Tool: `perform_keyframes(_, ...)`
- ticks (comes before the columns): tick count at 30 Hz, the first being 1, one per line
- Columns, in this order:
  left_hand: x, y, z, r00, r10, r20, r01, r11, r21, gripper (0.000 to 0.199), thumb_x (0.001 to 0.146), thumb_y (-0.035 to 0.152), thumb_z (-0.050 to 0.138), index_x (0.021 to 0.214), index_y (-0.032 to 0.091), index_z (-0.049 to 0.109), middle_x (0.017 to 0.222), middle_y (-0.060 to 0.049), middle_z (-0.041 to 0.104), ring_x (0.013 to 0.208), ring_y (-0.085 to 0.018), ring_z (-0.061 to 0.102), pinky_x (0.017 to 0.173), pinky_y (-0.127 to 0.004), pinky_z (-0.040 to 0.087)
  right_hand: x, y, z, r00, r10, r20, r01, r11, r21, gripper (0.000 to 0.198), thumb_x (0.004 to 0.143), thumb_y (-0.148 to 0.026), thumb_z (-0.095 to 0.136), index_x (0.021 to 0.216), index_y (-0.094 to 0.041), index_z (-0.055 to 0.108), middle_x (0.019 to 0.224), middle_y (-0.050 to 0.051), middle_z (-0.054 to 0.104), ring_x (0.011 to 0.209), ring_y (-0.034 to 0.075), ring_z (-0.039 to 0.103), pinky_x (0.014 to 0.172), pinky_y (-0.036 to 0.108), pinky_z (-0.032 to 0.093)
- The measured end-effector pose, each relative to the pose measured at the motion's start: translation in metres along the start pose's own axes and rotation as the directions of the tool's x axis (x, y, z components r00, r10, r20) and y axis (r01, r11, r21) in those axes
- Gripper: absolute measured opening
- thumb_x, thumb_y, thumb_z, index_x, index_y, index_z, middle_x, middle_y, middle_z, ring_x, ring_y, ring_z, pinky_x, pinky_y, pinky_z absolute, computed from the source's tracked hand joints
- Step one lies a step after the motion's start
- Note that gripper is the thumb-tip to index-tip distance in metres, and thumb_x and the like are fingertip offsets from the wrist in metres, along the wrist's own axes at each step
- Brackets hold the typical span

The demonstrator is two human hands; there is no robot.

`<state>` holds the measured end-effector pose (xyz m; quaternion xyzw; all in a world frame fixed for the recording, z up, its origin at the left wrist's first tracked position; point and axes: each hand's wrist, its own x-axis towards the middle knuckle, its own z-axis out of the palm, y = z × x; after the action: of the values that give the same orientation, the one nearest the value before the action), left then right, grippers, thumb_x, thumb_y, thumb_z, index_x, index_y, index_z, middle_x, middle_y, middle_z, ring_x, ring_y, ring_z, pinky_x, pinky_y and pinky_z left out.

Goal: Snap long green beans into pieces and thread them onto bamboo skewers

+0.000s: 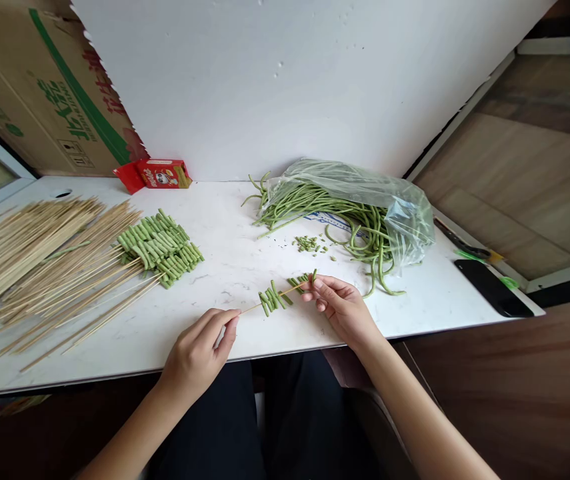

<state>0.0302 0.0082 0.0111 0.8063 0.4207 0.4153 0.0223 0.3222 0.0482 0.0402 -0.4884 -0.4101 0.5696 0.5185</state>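
Note:
My left hand (199, 350) pinches a thin bamboo skewer (251, 309) near one end, low over the table's front edge. The skewer slants up and right toward my right hand (345, 310), whose thumb and fingertips are closed on a short piece of green bean (314, 275) at the skewer's far end. Several cut bean pieces (271, 298) lie along the skewer's middle; whether all of them are threaded or some rest on the table, I cannot tell. More cut pieces sit just left of my right fingertips, partly hidden by them.
Finished bean skewers (159, 247) are stacked at left, beside a large heap of bare skewers (29, 247). Long beans (315, 203) spill from a clear plastic bag (355, 180). Bean trimmings (307, 244), a red box (165, 174), a black phone (492, 287) and a dark-handled tool (457, 239) lie around.

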Motion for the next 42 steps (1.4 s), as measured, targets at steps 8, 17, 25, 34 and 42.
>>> perform_keyframes(8, 0.001, 0.002, 0.000, 1.000, 0.003, 0.017, -0.003, 1.000, 0.013, 0.024, 0.100, 0.009, 0.062, 0.121, 0.019, 0.063, 0.096, -0.005, 0.073, 0.082, -0.015, 0.071, 0.078, -0.027, 0.059, 0.002, 0.010, -0.003, 1.000, -0.011, 0.022, 0.010, 0.998, 0.058, 0.026, 0.079, -0.046, 0.090, 0.089, -0.024, 0.083, 0.085, 0.005, 0.073, 0.065, 0.014, 0.056, 0.053, 0.028, 0.043)
perform_keyframes(17, 0.000, 0.001, 0.001, 1.000, 0.013, 0.027, -0.014, 1.000, 0.023, 0.024, 0.100, 0.009, 0.062, 0.122, 0.019, 0.063, 0.099, -0.005, 0.075, 0.084, -0.016, 0.072, 0.079, -0.028, 0.060, 0.002, 0.010, -0.003, 0.999, 0.011, 0.037, -0.013, 0.998, 0.061, 0.028, 0.076, -0.047, 0.092, 0.087, -0.023, 0.082, 0.082, 0.005, 0.072, 0.067, 0.014, 0.053, 0.062, 0.030, 0.047)
perform_keyframes(25, 0.000, 0.000, 0.001, 1.000, 0.013, 0.028, -0.014, 0.999, 0.028, 0.025, 0.100, 0.009, 0.062, 0.122, 0.019, 0.063, 0.099, -0.005, 0.075, 0.086, -0.015, 0.072, 0.081, -0.028, 0.060, 0.002, 0.012, -0.005, 0.998, 0.030, 0.051, -0.035, 0.994, 0.106, 0.025, 0.076, -0.043, 0.093, 0.088, -0.023, 0.083, 0.077, 0.003, 0.068, 0.068, 0.013, 0.051, 0.064, 0.027, 0.046)
perform_keyframes(34, 0.001, 0.001, 0.001, 0.999, 0.015, 0.028, -0.016, 0.999, 0.029, 0.026, 0.099, 0.008, 0.063, 0.122, 0.019, 0.063, 0.099, -0.005, 0.075, 0.085, -0.016, 0.073, 0.081, -0.028, 0.061, 0.001, 0.010, -0.004, 0.998, 0.019, 0.063, -0.026, 0.994, 0.110, 0.025, 0.077, -0.044, 0.092, 0.086, -0.023, 0.083, 0.077, 0.002, 0.066, 0.068, 0.013, 0.049, 0.065, 0.028, 0.045)
perform_keyframes(42, 0.001, 0.002, 0.001, 0.999, 0.027, 0.038, -0.028, 0.998, 0.047, 0.025, 0.098, 0.007, 0.064, 0.121, 0.017, 0.063, 0.098, -0.005, 0.074, 0.084, -0.015, 0.072, 0.080, -0.027, 0.060, 0.002, 0.010, -0.003, 0.998, 0.010, 0.062, -0.016, 0.996, 0.093, 0.025, 0.078, -0.044, 0.091, 0.086, -0.022, 0.082, 0.079, 0.004, 0.068, 0.069, 0.015, 0.049, 0.065, 0.029, 0.045)
